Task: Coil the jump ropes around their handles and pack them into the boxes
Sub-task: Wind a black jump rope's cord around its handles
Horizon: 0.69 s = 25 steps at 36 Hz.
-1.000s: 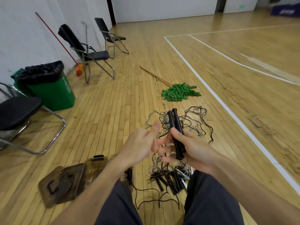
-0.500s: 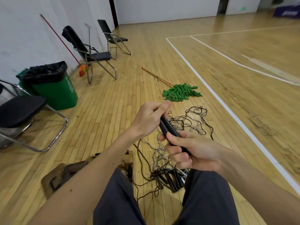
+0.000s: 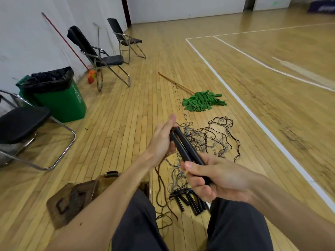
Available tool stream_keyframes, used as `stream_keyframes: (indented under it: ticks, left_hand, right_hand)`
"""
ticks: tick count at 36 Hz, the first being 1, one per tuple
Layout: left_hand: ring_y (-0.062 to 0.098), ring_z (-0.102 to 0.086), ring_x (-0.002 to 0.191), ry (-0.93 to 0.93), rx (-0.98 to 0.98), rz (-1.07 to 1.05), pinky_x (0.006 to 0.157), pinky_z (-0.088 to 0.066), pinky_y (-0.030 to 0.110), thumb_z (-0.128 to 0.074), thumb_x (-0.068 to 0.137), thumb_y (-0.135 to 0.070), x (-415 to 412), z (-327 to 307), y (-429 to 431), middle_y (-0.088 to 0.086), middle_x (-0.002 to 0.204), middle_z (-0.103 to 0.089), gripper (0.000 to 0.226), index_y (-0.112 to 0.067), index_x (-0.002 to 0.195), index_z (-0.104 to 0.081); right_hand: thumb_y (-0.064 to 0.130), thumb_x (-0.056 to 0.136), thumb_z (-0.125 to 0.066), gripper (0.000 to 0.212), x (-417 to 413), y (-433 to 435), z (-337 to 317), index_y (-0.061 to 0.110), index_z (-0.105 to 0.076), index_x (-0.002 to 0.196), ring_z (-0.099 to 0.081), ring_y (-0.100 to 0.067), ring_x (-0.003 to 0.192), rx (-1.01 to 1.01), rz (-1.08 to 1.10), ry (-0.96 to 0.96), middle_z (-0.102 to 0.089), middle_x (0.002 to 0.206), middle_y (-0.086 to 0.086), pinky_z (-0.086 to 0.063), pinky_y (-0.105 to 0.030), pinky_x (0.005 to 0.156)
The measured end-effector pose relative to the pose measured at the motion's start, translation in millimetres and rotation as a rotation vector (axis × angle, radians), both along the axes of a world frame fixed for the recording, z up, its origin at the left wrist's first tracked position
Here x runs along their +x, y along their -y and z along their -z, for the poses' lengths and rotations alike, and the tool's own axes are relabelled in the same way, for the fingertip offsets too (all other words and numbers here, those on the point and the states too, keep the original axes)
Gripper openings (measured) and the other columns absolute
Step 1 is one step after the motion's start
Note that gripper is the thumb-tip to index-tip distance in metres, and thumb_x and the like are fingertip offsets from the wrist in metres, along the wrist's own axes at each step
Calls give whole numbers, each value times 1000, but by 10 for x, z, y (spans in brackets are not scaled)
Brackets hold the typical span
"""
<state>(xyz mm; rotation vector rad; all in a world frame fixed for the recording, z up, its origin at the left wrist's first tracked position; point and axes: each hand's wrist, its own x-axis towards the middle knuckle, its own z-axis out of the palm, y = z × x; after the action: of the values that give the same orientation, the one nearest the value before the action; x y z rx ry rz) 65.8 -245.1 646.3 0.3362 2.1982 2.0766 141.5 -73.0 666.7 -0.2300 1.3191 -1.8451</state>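
my right hand point(image 3: 217, 178) clamps both black handles point(image 3: 186, 147) at the base; left hand point(image 3: 160, 140) curls round their tips, pinching the rope point(image 3: 157, 172). i'd keep wraps tight, feeding slack from the floor tangle point(image 3: 204, 140).

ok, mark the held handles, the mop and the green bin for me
held handles point(image 3: 191, 147): head view, exposed middle of the black shafts.
mop point(image 3: 203, 102): head view, centre of the green strands.
green bin point(image 3: 61, 105): head view, bare front wall.
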Motion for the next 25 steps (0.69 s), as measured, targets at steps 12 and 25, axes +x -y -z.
stream_keyframes:
  ticks: [12,25]
  left_hand:
    - [24,-52,78,109,99,-3,69,-46,36,-18,98,-61,202,380,-311,14,88,-58,68,-11,90,-63]
    - [16,-32,43,-209,-498,2,42,-27,42,-27,104,-49,239,727,-245,6,59,-47,32,-29,114,-50]
  right_hand:
    - [44,99,-47,33,-288,9,143,15,-49,83,-20,-10,44,55,218,-79,-23,59,2,-18,-22,40]
    - [36,105,-49,33,-583,-122,394,16,-49,78,-30,-8,43,498,394,-494,-37,53,11,-27,-20,41]
